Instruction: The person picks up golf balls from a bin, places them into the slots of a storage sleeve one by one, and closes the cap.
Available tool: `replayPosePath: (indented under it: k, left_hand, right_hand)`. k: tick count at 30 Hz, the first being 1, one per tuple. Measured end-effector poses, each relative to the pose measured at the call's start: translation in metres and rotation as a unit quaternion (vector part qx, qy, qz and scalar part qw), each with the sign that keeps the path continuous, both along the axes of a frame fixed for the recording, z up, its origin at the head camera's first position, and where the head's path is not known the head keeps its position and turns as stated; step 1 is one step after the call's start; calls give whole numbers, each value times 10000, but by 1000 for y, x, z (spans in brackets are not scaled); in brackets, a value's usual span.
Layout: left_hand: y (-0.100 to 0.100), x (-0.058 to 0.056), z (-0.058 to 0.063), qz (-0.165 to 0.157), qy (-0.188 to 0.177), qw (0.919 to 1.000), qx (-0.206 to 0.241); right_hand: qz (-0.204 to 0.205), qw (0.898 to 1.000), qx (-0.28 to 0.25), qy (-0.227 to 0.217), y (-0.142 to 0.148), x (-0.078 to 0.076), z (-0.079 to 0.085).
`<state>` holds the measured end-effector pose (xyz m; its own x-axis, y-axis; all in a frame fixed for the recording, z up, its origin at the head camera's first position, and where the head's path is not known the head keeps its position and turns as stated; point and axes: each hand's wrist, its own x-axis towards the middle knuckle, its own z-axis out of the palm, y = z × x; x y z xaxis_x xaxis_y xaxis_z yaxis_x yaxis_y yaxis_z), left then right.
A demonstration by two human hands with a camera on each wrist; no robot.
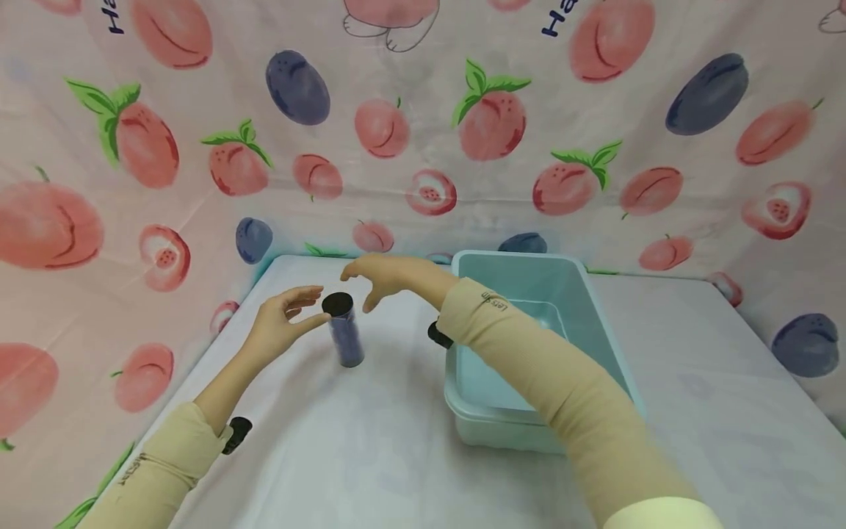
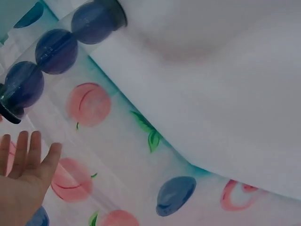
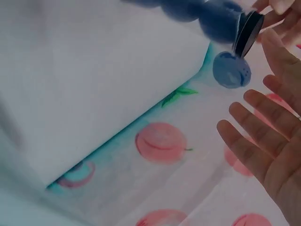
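A clear tube of dark blue balls (image 1: 346,339) with black end caps stands upright on the white table. In the left wrist view the balls inside the tube (image 2: 56,52) show one behind another. My left hand (image 1: 280,323) is just left of its top, fingers loosely bent and thumb pointing at the cap. From the right my right hand (image 1: 380,278) reaches around the top, its fingers spread and apart from the tube. The right wrist view shows the right hand (image 3: 268,146) with straight fingers beside the black cap (image 3: 249,34).
A light blue plastic bin (image 1: 463,426) stands on the table to the right, under my right forearm. Peach-patterned cloth (image 1: 423,147) hangs behind and at the sides. Small black wrist devices (image 1: 236,435) sit at both cuffs.
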<state>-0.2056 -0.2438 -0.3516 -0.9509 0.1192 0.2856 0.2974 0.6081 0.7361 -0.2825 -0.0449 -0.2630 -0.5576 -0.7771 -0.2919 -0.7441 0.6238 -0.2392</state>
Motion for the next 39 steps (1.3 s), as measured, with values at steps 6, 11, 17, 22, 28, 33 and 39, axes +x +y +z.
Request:
replayPosePath:
  k: [6,11,17,22,28,33,39]
  left_hand:
    - [0,10,-7,-157,1556,9817,-1088]
    - [0,14,-10,-464,2396,9482,-2035]
    - [-1,13,-12,-478,2634,9368,-2253]
    - [1,14,-20,-413,2753,9395,-1994]
    - [0,11,-25,-453,2859,9387,-1872]
    - [-1,11,-27,-403,2683,9456,-1793]
    - [2,14,-25,-291,2318,9608,-1492]
  right_hand:
    - [205,9974,682,147,12,1,-5]
    - [589,9910,1176,264,9,7,-8]
    - [759,9872,1334,442,1,12,-6]
    - [804,9826,1508,729,-3,15,-5]
    - [764,9794,1669,836,-8,17,-2]
    - [703,9815,1676,606,-5,15,-2]
    - [642,9818,1729,447,11,12,-6]
